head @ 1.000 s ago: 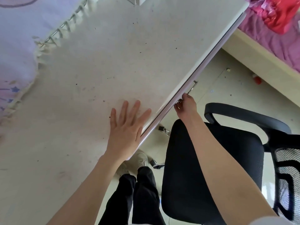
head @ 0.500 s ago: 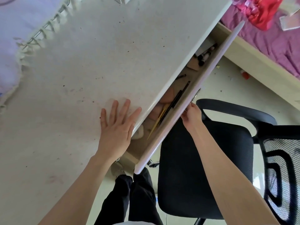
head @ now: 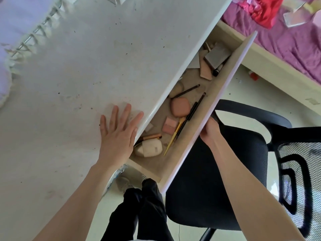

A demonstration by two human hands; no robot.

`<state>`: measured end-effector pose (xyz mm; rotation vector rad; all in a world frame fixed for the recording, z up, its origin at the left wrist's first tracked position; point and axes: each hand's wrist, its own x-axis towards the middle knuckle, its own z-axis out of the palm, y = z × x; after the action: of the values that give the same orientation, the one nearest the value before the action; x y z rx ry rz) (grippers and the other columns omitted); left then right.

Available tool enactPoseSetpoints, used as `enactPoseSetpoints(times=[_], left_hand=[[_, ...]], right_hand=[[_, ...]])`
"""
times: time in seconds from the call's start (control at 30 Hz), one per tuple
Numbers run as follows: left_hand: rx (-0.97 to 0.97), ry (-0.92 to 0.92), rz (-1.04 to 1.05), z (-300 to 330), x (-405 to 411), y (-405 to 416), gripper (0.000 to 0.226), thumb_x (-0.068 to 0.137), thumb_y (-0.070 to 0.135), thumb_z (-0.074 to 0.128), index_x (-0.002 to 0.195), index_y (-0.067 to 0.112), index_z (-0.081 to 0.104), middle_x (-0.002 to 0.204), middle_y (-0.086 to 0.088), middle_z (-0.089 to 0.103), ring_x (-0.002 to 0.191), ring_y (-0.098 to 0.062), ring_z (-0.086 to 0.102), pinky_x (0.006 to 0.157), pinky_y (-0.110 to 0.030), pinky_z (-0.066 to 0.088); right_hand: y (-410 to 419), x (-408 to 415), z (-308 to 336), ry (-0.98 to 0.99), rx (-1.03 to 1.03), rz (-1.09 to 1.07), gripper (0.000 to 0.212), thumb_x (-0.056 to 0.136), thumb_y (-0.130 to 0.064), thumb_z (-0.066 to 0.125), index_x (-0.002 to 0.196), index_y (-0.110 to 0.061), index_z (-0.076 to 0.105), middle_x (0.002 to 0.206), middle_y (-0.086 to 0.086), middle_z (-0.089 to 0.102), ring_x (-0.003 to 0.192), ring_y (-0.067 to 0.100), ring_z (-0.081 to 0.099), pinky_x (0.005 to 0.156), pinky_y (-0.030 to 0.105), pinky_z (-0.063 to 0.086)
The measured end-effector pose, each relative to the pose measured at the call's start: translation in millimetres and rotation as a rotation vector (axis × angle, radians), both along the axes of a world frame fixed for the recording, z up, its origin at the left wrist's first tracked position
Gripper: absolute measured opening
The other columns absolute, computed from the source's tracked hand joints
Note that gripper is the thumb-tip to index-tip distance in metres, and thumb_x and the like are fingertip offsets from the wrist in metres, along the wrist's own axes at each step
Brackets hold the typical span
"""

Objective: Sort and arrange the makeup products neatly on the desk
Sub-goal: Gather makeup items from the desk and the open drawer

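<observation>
The white desk has its drawer pulled out. Inside lie makeup items: a pink rounded compact, a small pink palette, a cream compact, a gold-handled brush, black pencils, a rose-gold tube and a grey box. My left hand presses flat on the desktop by the edge. My right hand grips the drawer front from below; its fingers are hidden behind the panel.
A black office chair stands right in front of the drawer. My dark trouser legs are below the desk edge. A bed with purple sheet lies at the right. A fringed lilac cloth covers the desk's far left.
The drawer went from closed to wide out, pulled by my right hand, and the makeup inside came into view. My left hand stayed flat on the desktop.
</observation>
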<state>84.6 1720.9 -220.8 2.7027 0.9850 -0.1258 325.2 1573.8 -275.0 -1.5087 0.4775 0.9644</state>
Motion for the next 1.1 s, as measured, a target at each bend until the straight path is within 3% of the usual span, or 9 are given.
enactPoseSetpoints(times=[0.23, 0.37, 0.47, 0.6, 0.87, 1.1], left_hand=[[0.017, -0.034, -0.006, -1.6, 1.4, -0.4, 0.045, 0.096, 0.035, 0.014, 0.14, 0.039, 0.023, 0.154, -0.002, 0.019, 0.141, -0.034, 0.011, 0.11, -0.056, 0.003], [0.034, -0.04, -0.014, -1.9, 2.2, 0.6, 0.047, 0.095, 0.036, 0.013, 0.14, 0.037, 0.026, 0.154, -0.002, 0.019, 0.141, -0.035, 0.012, 0.11, -0.056, 0.002], [0.009, -0.044, -0.009, -1.1, 2.3, -0.2, 0.051, 0.094, 0.039, 0.008, 0.141, 0.037, 0.028, 0.155, -0.001, 0.015, 0.142, -0.034, 0.007, 0.11, -0.054, -0.003], [-0.005, -0.049, -0.011, -0.8, 4.7, 1.5, 0.056, 0.091, 0.041, 0.006, 0.142, 0.035, 0.029, 0.155, 0.0, 0.015, 0.142, -0.035, 0.006, 0.109, -0.057, -0.002], [0.015, -0.031, -0.004, 0.2, 3.1, 0.0, 0.057, 0.09, 0.043, 0.004, 0.143, 0.037, 0.026, 0.156, 0.003, 0.012, 0.143, -0.032, 0.004, 0.11, -0.055, -0.003], [0.062, 0.013, -0.011, -0.9, 5.1, -4.9, 0.056, 0.091, 0.047, 0.015, 0.144, 0.032, 0.024, 0.155, -0.004, 0.016, 0.141, -0.037, 0.01, 0.108, -0.061, 0.005]], right_hand=[[1.6, -0.1, 3.9, 0.108, 0.016, -0.045, 0.047, 0.091, -0.052, 0.049, 0.12, -0.018, 0.063, 0.118, 0.011, 0.064, 0.113, 0.027, 0.059, 0.093, 0.044, 0.05], [2.0, -5.4, 8.8, 0.087, 0.021, -0.123, 0.054, 0.093, -0.059, 0.035, 0.117, -0.019, 0.061, 0.116, 0.009, 0.065, 0.109, 0.025, 0.06, 0.095, 0.043, 0.049], [1.7, -24.7, 14.4, -0.031, -0.024, -0.068, 0.045, 0.093, -0.056, 0.038, 0.112, -0.021, 0.06, 0.11, 0.006, 0.065, 0.104, 0.021, 0.061, 0.093, 0.04, 0.05], [-2.7, -42.6, 9.8, -0.257, -0.134, 0.106, 0.047, 0.095, -0.044, 0.039, 0.138, -0.024, 0.039, 0.121, 0.0, 0.059, 0.111, 0.018, 0.056, 0.101, 0.042, 0.045], [-5.2, -43.1, 21.0, -0.157, -0.008, 0.031, 0.034, 0.099, -0.035, 0.038, 0.132, -0.032, 0.047, 0.114, -0.001, 0.062, 0.107, 0.019, 0.059, 0.095, 0.042, 0.049], [-19.4, -29.1, 26.1, -0.093, 0.115, 0.165, 0.039, 0.1, -0.027, 0.041, 0.138, -0.036, 0.04, 0.122, -0.003, 0.06, 0.109, 0.018, 0.058, 0.092, 0.041, 0.05]])
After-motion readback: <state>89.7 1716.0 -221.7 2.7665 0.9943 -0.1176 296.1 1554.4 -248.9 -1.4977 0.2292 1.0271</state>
